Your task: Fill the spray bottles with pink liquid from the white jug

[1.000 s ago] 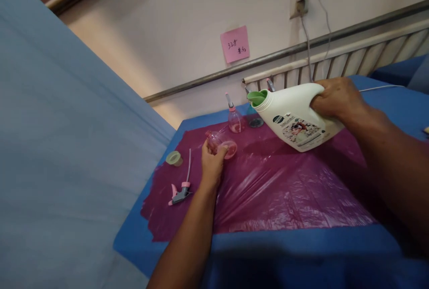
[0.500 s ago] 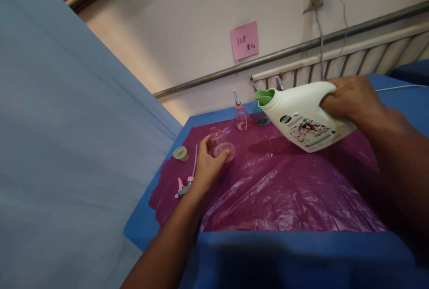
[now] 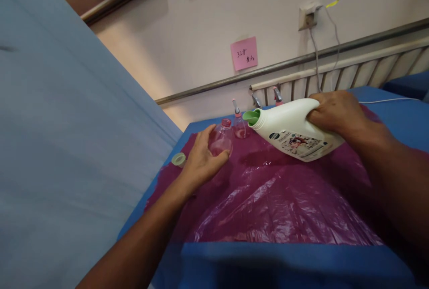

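Observation:
My left hand is wrapped round a clear pinkish spray bottle whose sprayer head is off, its open neck pointing up. In my right hand is a large white detergent jug, gripped by its handle and tilted so its green pouring spout points left, a short way from the bottle's neck. No liquid can be seen flowing. Left of my left hand a pale green cap lies on the purple plastic sheet. Behind stands another spray bottle with its grey and pink sprayer on.
More sprayer heads show behind the jug, their bottles mostly hidden. The sheet covers a blue bed surface. A blue curtain hangs at the left. On the wall are a pink note, a metal rail and a socket with cables.
My left hand has raised the bottle and turned its neck upward, nearer the spout. The jug has shifted slightly left. The loose sprayer head is now hidden behind my left arm.

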Action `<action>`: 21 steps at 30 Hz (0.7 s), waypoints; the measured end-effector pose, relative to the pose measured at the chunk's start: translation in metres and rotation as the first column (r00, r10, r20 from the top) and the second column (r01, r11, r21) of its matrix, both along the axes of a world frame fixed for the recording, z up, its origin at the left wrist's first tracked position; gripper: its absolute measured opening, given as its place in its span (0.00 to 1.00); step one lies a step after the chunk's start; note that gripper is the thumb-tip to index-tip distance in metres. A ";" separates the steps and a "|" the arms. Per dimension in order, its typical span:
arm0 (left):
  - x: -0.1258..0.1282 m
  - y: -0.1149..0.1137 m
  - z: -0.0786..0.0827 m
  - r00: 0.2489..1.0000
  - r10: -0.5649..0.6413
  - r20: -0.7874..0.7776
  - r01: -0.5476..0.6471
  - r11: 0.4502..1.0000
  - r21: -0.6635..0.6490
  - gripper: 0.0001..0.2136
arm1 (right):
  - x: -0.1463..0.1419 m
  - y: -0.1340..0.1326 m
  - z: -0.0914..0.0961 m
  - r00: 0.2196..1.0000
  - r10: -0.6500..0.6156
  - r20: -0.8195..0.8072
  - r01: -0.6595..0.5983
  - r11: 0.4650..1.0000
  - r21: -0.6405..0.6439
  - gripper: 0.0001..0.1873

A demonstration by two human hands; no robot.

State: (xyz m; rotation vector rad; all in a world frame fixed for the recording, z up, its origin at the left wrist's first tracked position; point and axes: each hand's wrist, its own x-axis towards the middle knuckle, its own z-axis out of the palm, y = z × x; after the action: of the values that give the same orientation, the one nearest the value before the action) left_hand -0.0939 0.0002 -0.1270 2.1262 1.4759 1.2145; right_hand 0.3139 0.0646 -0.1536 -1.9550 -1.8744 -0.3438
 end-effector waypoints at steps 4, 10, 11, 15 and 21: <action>-0.006 -0.002 0.007 1.000 -0.004 -0.005 0.004 1.000 -0.015 0.39 | -0.012 -0.005 0.004 0.999 -0.010 0.048 0.010 1.000 -0.003 0.19; -0.016 -0.009 0.000 1.000 -0.017 0.002 0.017 0.999 -0.045 0.39 | -0.023 -0.019 0.015 0.998 0.003 0.055 0.000 0.998 -0.064 0.18; -0.018 -0.011 -0.001 1.000 -0.021 -0.014 0.020 0.998 -0.051 0.40 | -0.023 -0.021 0.016 0.999 0.007 0.053 -0.003 0.998 -0.061 0.18; -0.021 -0.021 -0.003 0.993 -0.054 -0.104 0.046 0.996 -0.071 0.38 | -0.023 -0.025 0.018 0.999 0.006 0.052 -0.001 0.996 -0.086 0.18; -0.018 -0.023 0.005 0.939 -0.135 -0.315 0.114 0.990 -0.083 0.38 | -0.022 -0.032 0.030 0.995 -0.004 0.098 0.021 0.985 -0.174 0.20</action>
State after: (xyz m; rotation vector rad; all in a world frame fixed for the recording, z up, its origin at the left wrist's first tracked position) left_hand -0.1120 -0.0231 -0.1216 2.4178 1.4515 0.7940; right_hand 0.2916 0.0326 -0.1231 -2.0995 -2.0147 -0.2918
